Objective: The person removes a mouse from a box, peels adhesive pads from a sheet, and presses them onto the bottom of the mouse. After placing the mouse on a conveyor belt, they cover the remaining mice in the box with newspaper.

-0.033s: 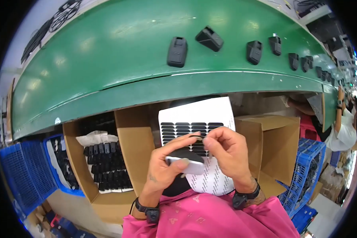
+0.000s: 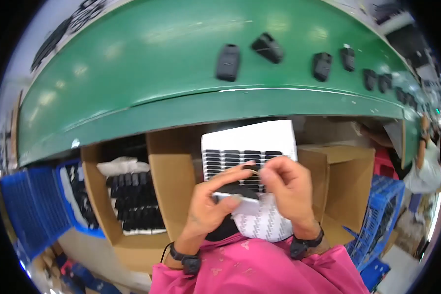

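My left hand point(image 2: 208, 201) is closed around a flat piece point(image 2: 237, 193) with a black top and a pale grey side; its exact kind I cannot make out. My right hand point(image 2: 290, 188) pinches one end of a small thin black strip point(image 2: 251, 167), probably a sticker, whose other end meets my left fingertips. Beneath both hands a white sheet point(image 2: 250, 134) lies over my lap, with rows of black oblong stickers point(image 2: 232, 156). Its lower part curls up and shows a printed backing point(image 2: 264, 223).
Black docks point(image 2: 228, 62) stand along the green bench point(image 2: 132, 59) ahead. To my left, a cardboard box point(image 2: 174, 183) holds rows of black pieces point(image 2: 134, 196), beside blue crates point(image 2: 32, 201). At right are another open box point(image 2: 350, 181), a blue crate point(image 2: 382, 210) and a person point(image 2: 424, 166).
The whole view has shifted slightly, so the bench and docks sit a little farther right. My hands keep nearly the same pose, and the strip between them is tilted a little differently.
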Action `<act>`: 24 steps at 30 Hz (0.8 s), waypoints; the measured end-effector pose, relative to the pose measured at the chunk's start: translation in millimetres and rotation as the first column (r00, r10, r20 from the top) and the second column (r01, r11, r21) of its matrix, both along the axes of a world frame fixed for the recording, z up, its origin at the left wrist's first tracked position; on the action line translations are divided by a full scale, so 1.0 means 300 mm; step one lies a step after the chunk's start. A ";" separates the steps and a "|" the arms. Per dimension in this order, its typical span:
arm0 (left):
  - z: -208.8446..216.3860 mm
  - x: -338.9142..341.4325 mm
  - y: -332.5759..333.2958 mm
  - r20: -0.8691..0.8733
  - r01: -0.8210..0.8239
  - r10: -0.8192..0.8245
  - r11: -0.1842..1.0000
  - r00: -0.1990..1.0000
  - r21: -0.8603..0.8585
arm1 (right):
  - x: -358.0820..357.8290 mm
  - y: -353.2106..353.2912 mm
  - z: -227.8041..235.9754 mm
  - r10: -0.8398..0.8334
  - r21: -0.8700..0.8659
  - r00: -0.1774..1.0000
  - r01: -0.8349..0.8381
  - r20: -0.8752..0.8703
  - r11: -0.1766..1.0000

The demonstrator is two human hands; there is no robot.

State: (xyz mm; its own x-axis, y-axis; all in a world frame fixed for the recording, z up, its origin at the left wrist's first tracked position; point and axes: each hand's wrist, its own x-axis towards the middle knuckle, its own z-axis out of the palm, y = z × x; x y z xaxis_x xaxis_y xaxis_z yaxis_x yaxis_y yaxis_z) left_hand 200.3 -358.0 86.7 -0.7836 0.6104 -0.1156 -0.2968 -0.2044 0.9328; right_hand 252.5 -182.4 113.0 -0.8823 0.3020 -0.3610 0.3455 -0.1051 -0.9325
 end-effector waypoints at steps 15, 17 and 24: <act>0.022 0.019 0.010 0.076 -0.213 0.208 0.974 0.975 0.076 | 0.106 -0.053 -0.075 -0.336 -0.252 0.923 0.284 -0.190 0.925; 0.037 0.027 0.020 0.072 -0.236 0.230 0.967 0.970 0.092 | 0.102 -0.044 -0.065 -0.349 -0.218 0.911 0.303 -0.219 0.928; 0.055 0.065 0.062 0.201 -0.023 0.008 0.997 0.980 0.075 | 0.105 -0.049 0.047 -0.185 0.053 0.904 0.222 -0.386 0.974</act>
